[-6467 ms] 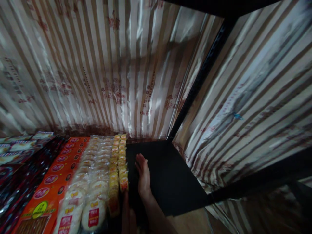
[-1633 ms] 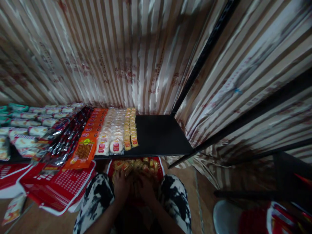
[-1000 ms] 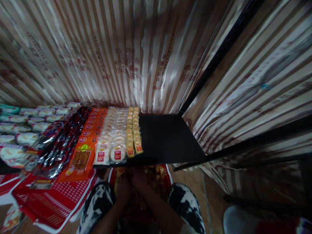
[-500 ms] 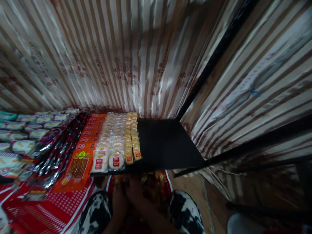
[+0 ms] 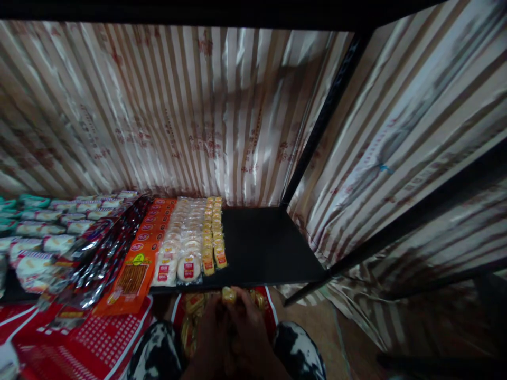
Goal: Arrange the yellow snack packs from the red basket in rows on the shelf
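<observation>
A small yellow-wrapped snack packet (image 5: 228,294) shows at the fingertips of my right hand (image 5: 249,323), just below the shelf's front edge. My left hand (image 5: 210,324) is close beside it, fingers curled in deep shade; what they hold cannot be made out. Both hands are above a red basket (image 5: 272,311) between my knees, which holds more yellow packets (image 5: 190,316). On the black shelf (image 5: 265,243), two rows of small yellow packets (image 5: 214,237) stand beside rows of clear-wrapped round white crackers (image 5: 189,268).
Left along the shelf lie orange snack bags (image 5: 134,274), dark shiny packs (image 5: 99,253) and white packs (image 5: 39,229). Another red basket (image 5: 103,338) is at lower left. Black posts (image 5: 317,126) and striped sheeting (image 5: 198,105) enclose the shelf.
My hands have come up and slightly right from low in the basket, and a yellow packet now shows at my right fingertips. The view has tilted, bringing an upper black beam into sight.
</observation>
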{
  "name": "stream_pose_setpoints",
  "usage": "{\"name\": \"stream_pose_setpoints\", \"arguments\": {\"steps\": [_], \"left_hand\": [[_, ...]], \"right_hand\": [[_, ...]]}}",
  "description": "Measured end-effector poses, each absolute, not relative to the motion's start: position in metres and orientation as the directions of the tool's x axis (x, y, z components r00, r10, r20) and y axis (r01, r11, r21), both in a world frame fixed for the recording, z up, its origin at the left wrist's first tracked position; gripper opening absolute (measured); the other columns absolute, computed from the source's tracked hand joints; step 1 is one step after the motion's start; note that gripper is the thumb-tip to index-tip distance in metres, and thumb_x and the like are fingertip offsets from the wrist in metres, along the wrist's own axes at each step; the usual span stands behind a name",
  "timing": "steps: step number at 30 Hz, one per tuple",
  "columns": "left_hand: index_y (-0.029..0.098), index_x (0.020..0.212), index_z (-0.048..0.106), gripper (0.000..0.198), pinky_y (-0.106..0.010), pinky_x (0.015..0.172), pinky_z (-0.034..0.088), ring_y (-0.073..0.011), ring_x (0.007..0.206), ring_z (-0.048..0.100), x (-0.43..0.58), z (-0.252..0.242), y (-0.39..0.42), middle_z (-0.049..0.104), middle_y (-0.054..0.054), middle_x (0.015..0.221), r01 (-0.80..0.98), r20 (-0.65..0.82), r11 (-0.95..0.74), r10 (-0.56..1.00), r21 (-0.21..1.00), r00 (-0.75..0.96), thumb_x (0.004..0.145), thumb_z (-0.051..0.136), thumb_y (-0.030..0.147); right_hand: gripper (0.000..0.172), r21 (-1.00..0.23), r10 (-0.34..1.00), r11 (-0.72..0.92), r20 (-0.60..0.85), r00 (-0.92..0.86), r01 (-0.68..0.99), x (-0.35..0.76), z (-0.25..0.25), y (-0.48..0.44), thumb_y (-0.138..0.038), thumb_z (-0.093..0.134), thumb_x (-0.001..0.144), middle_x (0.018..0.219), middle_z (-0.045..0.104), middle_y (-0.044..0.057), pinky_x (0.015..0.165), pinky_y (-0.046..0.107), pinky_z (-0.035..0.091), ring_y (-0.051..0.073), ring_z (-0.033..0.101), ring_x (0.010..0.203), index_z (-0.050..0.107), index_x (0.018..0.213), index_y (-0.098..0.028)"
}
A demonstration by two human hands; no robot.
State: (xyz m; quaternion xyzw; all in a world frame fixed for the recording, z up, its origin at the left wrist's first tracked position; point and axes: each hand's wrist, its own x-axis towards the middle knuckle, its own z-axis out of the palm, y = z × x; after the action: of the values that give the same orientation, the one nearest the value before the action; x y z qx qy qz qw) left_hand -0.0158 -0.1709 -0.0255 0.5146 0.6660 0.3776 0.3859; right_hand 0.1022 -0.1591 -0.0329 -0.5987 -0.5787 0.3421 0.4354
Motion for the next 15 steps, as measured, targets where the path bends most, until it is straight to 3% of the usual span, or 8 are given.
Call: {"name": "stream_pose_setpoints", "arguments": {"steps": [3, 8, 12, 15], "left_hand": [[0.017, 0.103, 0.060, 0.034, -0.036, 0.089, 0.048, -0.0217, 0.099, 0.062, 0.008, 0.001, -0.147, 0.066, -0.010, 0.105, 0.404, -0.052, 0.085, 0.994, 0.911, -0.092, 0.078, 0.048, 0.038], [0.018, 0.108, 0.058, 0.032, -0.028, 0.079, 0.049, -0.0148, 0.082, 0.062, 0.048, 0.031, -0.094, 0.063, -0.006, 0.103, 0.412, 0.000, -0.009, 1.000, 0.911, 0.023, 0.078, 0.047, 0.024], [0.015, 0.112, 0.056, 0.034, -0.027, 0.086, 0.047, -0.0161, 0.096, 0.061, 0.072, 0.047, -0.044, 0.063, -0.009, 0.110, 0.418, -0.010, -0.004, 0.999, 0.908, 0.031, 0.079, 0.046, 0.017], [0.010, 0.122, 0.049, 0.041, -0.028, 0.095, 0.043, -0.0182, 0.108, 0.058, 0.085, 0.056, -0.006, 0.061, -0.014, 0.117, 0.408, -0.077, 0.098, 0.995, 0.907, -0.068, 0.082, 0.045, 0.016]], "right_hand": [[0.038, -0.964, 0.991, 0.021, 0.055, 0.121, 0.266, 0.127, -0.017, -0.148, -0.041, 0.056, 0.080, 0.109, 0.069, 0.007, 0.089, 0.033, 0.053, 0.022, 0.065, 0.101, 0.060, 0.113, -0.023], [0.046, -0.996, 0.963, 0.022, 0.045, 0.267, 0.088, 0.161, -0.001, -0.106, -0.044, 0.060, 0.076, 0.112, 0.067, 0.009, 0.083, 0.035, 0.056, 0.023, 0.066, 0.098, 0.058, 0.115, -0.022], [0.045, -0.988, 0.941, 0.087, 0.123, 0.314, 0.128, 0.180, 0.008, -0.050, -0.044, 0.061, 0.074, 0.110, 0.066, 0.011, 0.085, 0.036, 0.053, 0.023, 0.066, 0.096, 0.059, 0.110, -0.018], [0.046, -0.974, 0.939, 0.125, 0.178, 0.293, 0.191, 0.185, 0.011, -0.006, -0.043, 0.058, 0.076, 0.101, 0.068, 0.010, 0.083, 0.037, 0.053, 0.022, 0.067, 0.089, 0.054, 0.114, -0.018]]}}
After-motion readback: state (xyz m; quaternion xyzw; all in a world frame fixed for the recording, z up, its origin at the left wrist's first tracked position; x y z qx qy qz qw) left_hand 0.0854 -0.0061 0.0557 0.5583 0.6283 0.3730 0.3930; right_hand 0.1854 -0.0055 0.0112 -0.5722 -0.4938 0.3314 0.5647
